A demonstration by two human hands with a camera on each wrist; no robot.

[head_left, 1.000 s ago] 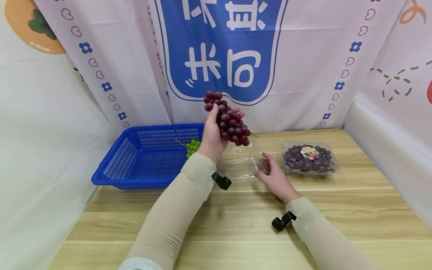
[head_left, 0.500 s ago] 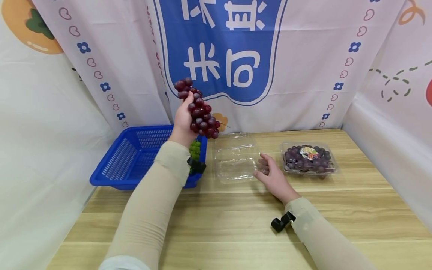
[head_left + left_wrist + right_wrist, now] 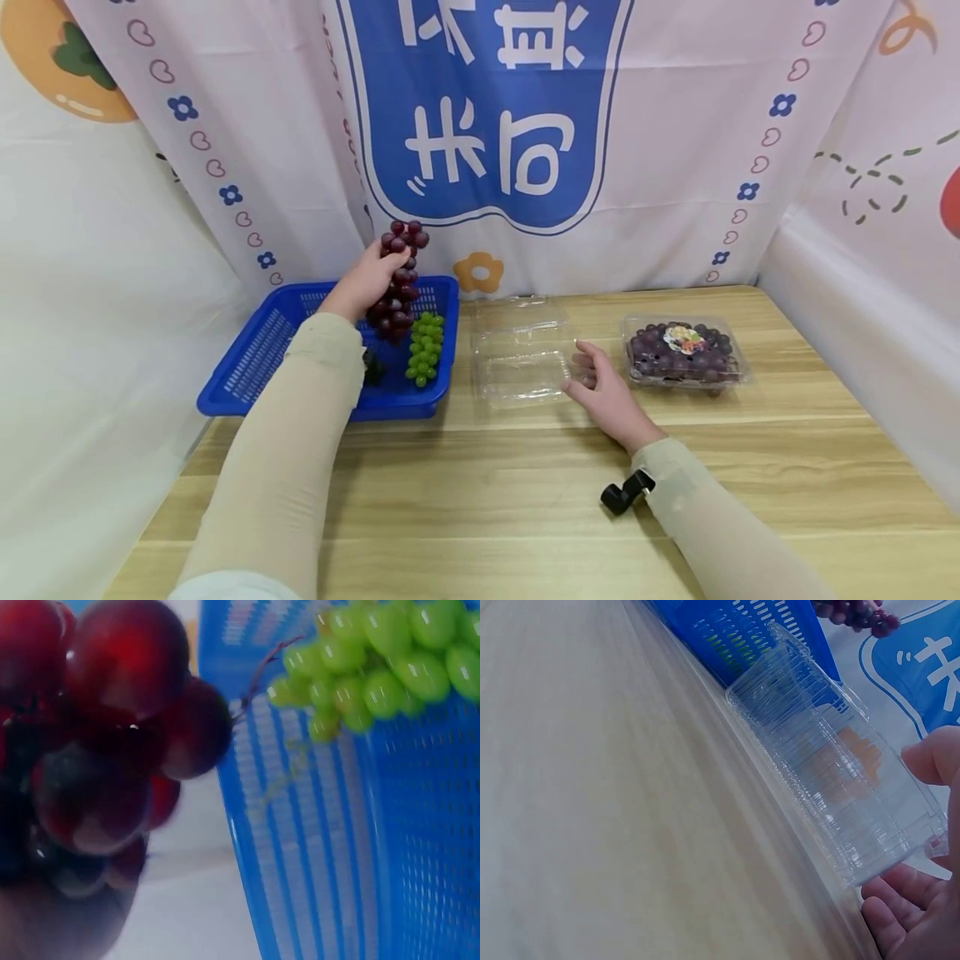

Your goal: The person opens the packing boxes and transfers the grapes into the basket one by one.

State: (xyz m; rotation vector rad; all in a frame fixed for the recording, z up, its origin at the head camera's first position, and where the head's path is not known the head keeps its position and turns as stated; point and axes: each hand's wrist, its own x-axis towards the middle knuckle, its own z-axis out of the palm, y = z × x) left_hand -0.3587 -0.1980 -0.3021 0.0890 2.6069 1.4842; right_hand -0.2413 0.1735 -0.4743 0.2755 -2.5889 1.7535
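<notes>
While the left hand (image 3: 365,279) grasped the red grapes (image 3: 399,279) above the blue basket (image 3: 255,367), unreleased, the relaxed right hand (image 3: 607,396) touched the emptied clamshell (image 3: 521,354) at three o'clock.

Sleeves: long, snug beige fabric sleeves covering both forearms down to the wrist, smooth knit, faintly wrinkled.
Upper left sleeve: a pale, whitish cuff at the frame's bottom edge.
Wrist mounts: a small black plastic camera clip on each wrist.
Hands: left hand (image 3: 365,282) and right hand (image 3: 609,395) bare, ungloved.
</notes>
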